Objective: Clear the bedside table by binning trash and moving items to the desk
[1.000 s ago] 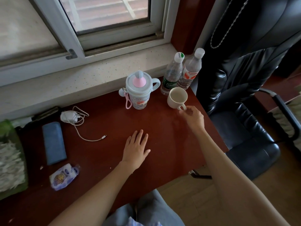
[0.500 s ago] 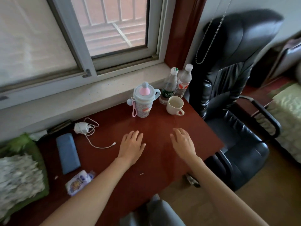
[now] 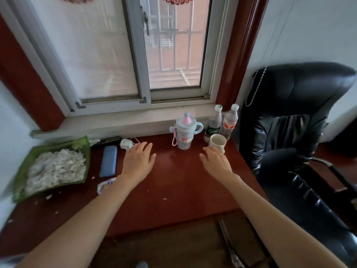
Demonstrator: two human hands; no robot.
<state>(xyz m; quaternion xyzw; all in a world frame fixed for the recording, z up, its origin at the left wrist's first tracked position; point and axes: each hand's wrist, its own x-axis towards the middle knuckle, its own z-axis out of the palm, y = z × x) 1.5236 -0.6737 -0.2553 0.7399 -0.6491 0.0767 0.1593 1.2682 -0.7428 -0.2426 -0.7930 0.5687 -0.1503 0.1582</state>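
Observation:
On the red-brown desk (image 3: 173, 192) stand a cream mug (image 3: 218, 142), a child's sippy cup with a pink spout (image 3: 184, 133) and two plastic water bottles (image 3: 222, 122) at the back right. My right hand (image 3: 217, 161) hovers flat and empty just in front of the mug, apart from it. My left hand (image 3: 139, 160) lies spread over the desk's middle, covering part of a white charger and cable (image 3: 126, 143). A blue case (image 3: 108, 161) and a small printed wrapper (image 3: 105, 186) lie left of my left forearm.
A green tray of white shredded scraps (image 3: 52, 167) sits at the desk's left end, with crumbs scattered around it. A black leather office chair (image 3: 293, 144) stands close against the desk's right side. The window sill (image 3: 119, 122) runs behind the desk.
My right hand let go of the mug's handle and drew back flat. The view tilted up and pulled away, and my left hand now lies further left by the charger.

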